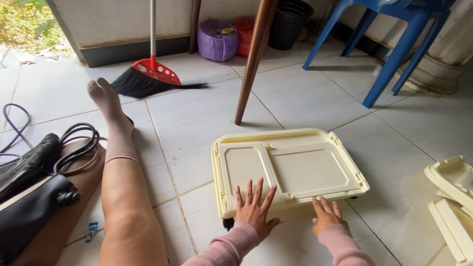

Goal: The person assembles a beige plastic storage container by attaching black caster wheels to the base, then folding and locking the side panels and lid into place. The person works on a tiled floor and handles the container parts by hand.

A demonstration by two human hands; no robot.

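Note:
A pale yellow plastic tray-like panel (300, 167) lies flat on the white tiled floor, with a small black wheel (228, 223) under its near left corner. My left hand (254, 206) rests on its near edge with fingers spread flat. My right hand (326, 215) presses on the near edge further right, fingers bent slightly. Neither hand holds anything. Both sleeves are pink.
My outstretched leg (120, 172) lies to the left, beside black and brown bags (34, 197) with cables. More pale yellow plastic parts (456, 197) lie at the right. A wooden table leg (252, 59), a red broom (150, 76), a blue chair (394, 44) and baskets (219, 39) stand beyond.

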